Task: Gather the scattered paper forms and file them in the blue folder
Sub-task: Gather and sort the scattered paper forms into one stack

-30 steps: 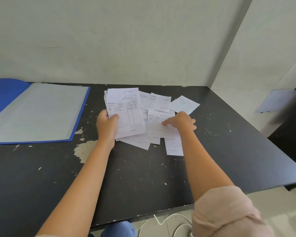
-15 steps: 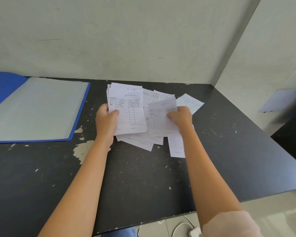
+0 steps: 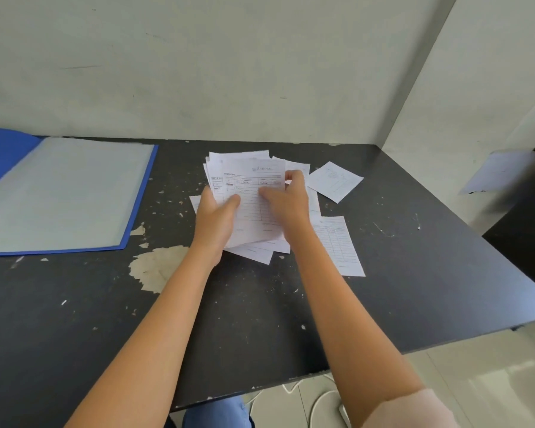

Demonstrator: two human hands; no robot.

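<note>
A stack of white printed forms [image 3: 250, 193] is held above the black table, near its middle back. My left hand [image 3: 214, 222] grips the stack's lower left edge, thumb on top. My right hand [image 3: 286, 202] holds the top sheet against the stack from the right. Loose forms lie on the table: one [image 3: 335, 181] at the back right, one [image 3: 340, 245] to the right of my right wrist, a few [image 3: 257, 251] under the stack. The blue folder [image 3: 65, 193] lies open at the far left, its pale inner sleeve showing.
The black table [image 3: 291, 319] has chipped patches of bare board [image 3: 156, 268] near my left wrist. A wall runs along the back, another closes the right side. A second dark surface [image 3: 525, 211] with a sheet on it stands at the far right. White cables lie on the floor below.
My right hand lifted a form from the table and brought it left onto the stack in my left hand. The view has shifted slightly.
</note>
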